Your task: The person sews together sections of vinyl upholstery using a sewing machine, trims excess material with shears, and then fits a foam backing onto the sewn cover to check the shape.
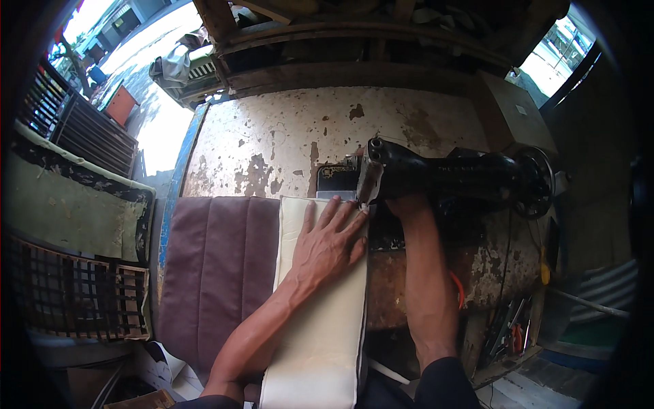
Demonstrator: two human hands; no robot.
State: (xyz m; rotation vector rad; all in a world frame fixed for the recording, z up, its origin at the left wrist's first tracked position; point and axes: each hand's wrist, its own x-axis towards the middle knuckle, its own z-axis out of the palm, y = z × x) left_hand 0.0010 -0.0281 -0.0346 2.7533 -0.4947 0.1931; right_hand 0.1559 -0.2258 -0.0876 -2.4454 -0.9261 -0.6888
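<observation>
A black sewing machine (pixel 443 176) stands on a worn table, its head end beside the fabric. My left hand (pixel 328 237) lies flat with fingers apart on a cream padded strip (pixel 317 334), fingertips close to the needle area. The strip runs from the machine down to my lap. Along its left side lies a dark brown panel (pixel 225 273) with stitched vertical lines. My right hand (pixel 407 206) reaches under the machine's arm, to the right of the needle; its fingers are hidden there.
The table top (pixel 272 129) has peeling paint. Tools with orange handles (pixel 518 337) sit in a slot at the lower right. A wooden frame (pixel 368 41) rises behind the table. Left of it stands an old green cushioned frame (pixel 82 211).
</observation>
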